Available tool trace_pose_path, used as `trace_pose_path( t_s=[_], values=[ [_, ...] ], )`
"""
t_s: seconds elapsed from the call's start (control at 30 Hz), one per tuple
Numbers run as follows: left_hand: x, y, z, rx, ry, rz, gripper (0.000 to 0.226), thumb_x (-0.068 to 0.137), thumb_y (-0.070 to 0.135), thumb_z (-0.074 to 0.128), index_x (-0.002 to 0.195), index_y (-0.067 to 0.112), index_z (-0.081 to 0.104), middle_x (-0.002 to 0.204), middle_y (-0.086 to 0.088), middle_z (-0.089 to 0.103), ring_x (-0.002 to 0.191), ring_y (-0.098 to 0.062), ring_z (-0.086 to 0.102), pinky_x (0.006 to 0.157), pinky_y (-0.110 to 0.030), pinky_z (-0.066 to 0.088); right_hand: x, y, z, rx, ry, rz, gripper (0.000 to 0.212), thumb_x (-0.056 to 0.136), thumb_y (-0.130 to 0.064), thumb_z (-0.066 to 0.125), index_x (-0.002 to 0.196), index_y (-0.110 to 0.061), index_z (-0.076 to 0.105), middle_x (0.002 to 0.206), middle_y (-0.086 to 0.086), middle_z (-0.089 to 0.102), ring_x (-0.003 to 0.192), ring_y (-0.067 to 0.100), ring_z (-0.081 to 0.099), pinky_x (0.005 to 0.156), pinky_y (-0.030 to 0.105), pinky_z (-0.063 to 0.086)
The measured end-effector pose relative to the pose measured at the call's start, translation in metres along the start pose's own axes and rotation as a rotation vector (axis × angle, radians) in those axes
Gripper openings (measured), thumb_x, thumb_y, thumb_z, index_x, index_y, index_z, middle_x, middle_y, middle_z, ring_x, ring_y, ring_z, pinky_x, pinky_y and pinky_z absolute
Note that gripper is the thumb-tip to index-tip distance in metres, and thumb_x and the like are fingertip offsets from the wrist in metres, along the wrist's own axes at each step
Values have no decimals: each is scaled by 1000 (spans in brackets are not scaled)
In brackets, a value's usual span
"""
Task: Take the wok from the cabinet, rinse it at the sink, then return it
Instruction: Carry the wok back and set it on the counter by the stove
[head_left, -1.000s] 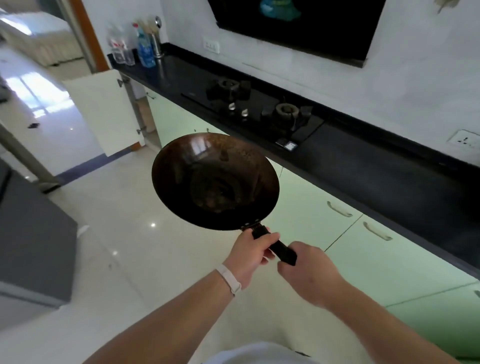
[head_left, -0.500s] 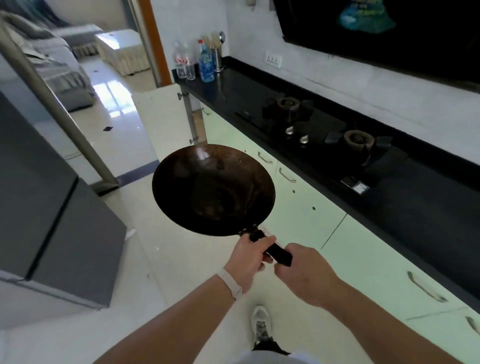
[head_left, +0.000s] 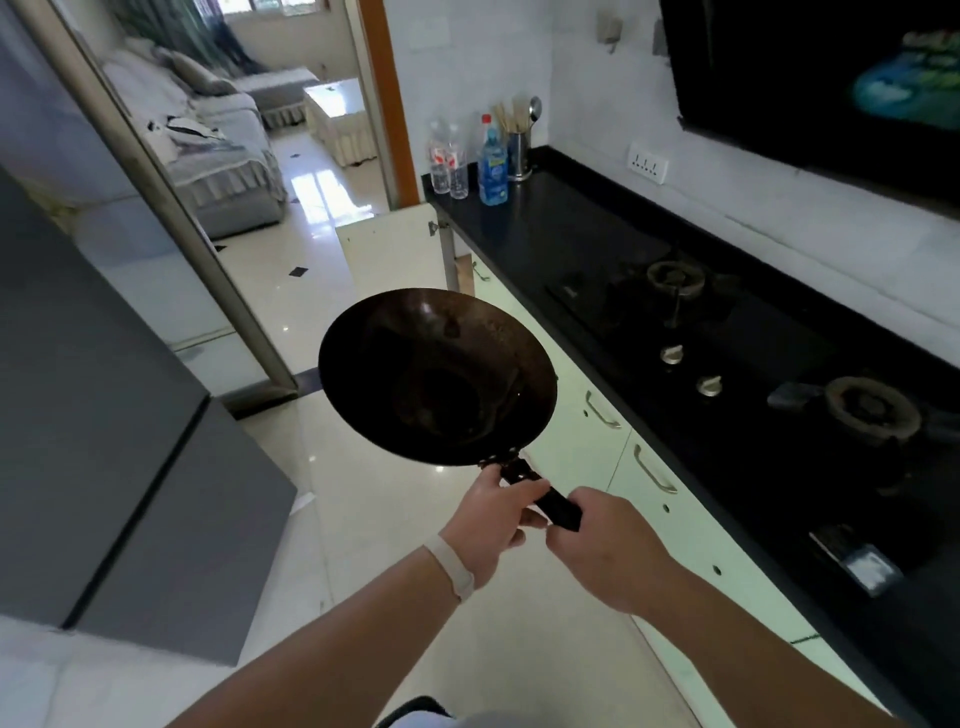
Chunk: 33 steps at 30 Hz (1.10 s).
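A dark, round wok (head_left: 436, 376) with a black handle hangs in the air over the floor, its bowl facing me. My left hand (head_left: 493, 525), with a pale band on the wrist, grips the handle close to the bowl. My right hand (head_left: 608, 551) holds the handle's outer end. An open white cabinet door (head_left: 389, 249) stands beyond the wok, at the far end of the pale green cabinets (head_left: 670, 499). No sink is in view.
A black counter (head_left: 561, 228) runs along the right with a two-burner gas hob (head_left: 675, 280). Bottles (head_left: 492, 166) and a utensil holder (head_left: 517, 148) stand at its far end. A grey fridge (head_left: 104, 415) fills the left. A doorway ahead opens onto a living room.
The view has swung left and forward along the counter, bringing the open cabinet door and the doorway closer. Both hands keep the same grip on the wok's handle.
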<state>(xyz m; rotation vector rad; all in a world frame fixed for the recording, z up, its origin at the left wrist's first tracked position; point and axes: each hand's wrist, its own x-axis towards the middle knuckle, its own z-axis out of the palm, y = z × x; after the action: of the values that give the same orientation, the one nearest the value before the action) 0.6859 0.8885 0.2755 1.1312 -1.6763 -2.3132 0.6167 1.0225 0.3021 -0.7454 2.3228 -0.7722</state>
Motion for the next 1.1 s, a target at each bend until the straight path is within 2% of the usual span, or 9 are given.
trace_pose_path(
  t_s=[0.13,0.4,0.67,0.9,1.1],
  values=[
    [46,20,-23,-42,-33,-1,21,90,14,65,109,14,58,88,-4,71,64,-16,62,52,-24,36,52,-21,-3,-33,-3,-2,16,86,-29,58,73,-20,50,64,-5,54,52,13,46,51,26,36],
    [169,71,-91,-91,-90,-29,31,89,11,63,119,7,55,89,-7,69,61,-16,60,52,-25,34,181,-83,16,-53,41,64,18,86,-29,58,73,-19,50,64,-5,54,52,13,45,50,26,34],
    [280,171,-170,-59,-202,-48,23,88,12,65,110,15,59,88,-6,68,62,-16,59,55,-27,34,305,-177,22,-4,138,152,18,86,-30,58,77,-16,54,62,-4,53,51,13,43,49,26,34],
    [349,227,-187,-31,-287,-35,24,87,14,67,111,15,60,84,-2,68,63,-16,59,55,-26,35,374,-211,4,37,218,207,17,86,-30,60,79,-14,57,62,-3,55,49,14,45,48,29,37],
    [411,249,-177,-1,-342,-77,23,86,15,68,108,18,61,81,2,69,61,-14,60,60,-29,35,431,-206,-14,-10,226,250,19,87,-35,60,76,-21,52,66,-4,58,51,11,49,48,25,36]
  ],
)
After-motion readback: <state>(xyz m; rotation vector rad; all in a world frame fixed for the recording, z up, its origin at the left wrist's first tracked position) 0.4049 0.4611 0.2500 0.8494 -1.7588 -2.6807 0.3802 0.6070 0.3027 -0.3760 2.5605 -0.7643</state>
